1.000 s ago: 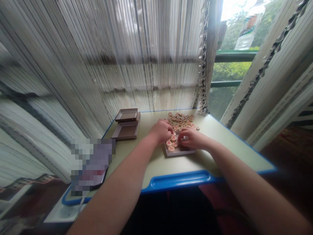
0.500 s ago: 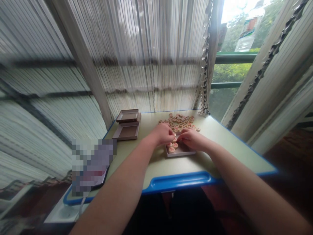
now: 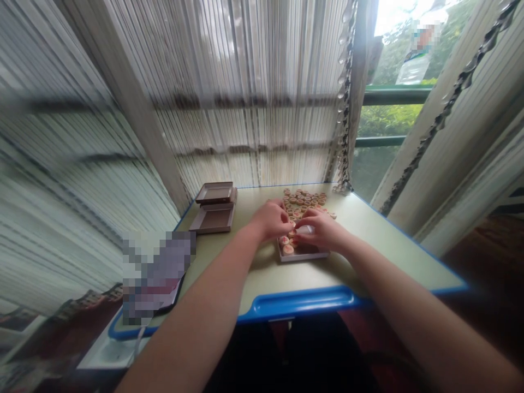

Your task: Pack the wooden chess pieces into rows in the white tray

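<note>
A shallow tray (image 3: 306,257) lies on the table with several round wooden xiangqi pieces (image 3: 288,249) bearing red marks along its left side. My left hand (image 3: 270,219) reaches over the tray's back left corner. Its fingers are curled and closed at a piece near the top of that row, mostly hidden by the fingertips. From the right, my right hand (image 3: 322,228) leans over the tray, thumb and forefinger apart. Those fingertips touch the row's inner side, and the tray's pale inside shows between them. Behind both hands, many loose pieces (image 3: 305,199) are spread out.
Two shallow brown trays or lids (image 3: 213,218) sit at the table's back left. A blurred-out tablet-like device (image 3: 164,284) with a cable lies at the left edge. The pale table (image 3: 393,256) has a blue rim with a moulded groove (image 3: 303,300) in front; string curtains hang behind.
My right hand has spread its thumb and forefinger farther apart against the row of pieces. The left hand has shifted slightly, still curled at the top of the row.
</note>
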Tool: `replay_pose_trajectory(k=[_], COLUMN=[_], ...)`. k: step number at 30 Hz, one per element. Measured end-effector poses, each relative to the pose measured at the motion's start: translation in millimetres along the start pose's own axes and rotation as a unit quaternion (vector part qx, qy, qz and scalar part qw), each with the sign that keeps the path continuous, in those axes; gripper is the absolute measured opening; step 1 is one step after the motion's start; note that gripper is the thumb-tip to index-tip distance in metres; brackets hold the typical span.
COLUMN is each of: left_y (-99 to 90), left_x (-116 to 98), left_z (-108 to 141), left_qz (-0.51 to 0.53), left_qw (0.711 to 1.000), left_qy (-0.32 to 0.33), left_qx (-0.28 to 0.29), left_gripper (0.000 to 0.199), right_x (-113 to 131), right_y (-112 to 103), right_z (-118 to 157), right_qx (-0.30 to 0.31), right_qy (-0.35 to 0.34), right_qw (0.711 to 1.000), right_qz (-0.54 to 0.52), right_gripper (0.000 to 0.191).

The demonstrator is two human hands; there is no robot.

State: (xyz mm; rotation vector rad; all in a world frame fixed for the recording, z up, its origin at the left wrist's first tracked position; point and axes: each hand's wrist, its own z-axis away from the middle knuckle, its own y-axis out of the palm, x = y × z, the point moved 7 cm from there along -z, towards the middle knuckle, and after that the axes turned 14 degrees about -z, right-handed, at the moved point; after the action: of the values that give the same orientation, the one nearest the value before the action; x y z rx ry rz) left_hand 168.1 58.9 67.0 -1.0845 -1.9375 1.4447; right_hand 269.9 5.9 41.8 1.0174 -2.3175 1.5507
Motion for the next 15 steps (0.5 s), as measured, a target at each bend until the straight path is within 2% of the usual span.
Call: replay_pose_trajectory(k=[8,15], left_y=[-5.6,5.8], left_x=[10.0,22.3], left_z=[-0.3,-2.5], left_qz=[0.005,-0.001], left_qw=[0.996,0.996], left_qy=[-0.019,-0.045], left_qx=[-0.082,-0.08], left_gripper=[0.019,0.022], right_x=[2.4,2.0], right_y=[2.2,3.3], right_z=[-1.9,-2.1], right_qx=[-0.018,-0.02], right_qy=[-0.03,-0.043], right_qw=[0.999,0.999], right_qz=[0.009,-0.002], right_gripper=[0.018,0.016])
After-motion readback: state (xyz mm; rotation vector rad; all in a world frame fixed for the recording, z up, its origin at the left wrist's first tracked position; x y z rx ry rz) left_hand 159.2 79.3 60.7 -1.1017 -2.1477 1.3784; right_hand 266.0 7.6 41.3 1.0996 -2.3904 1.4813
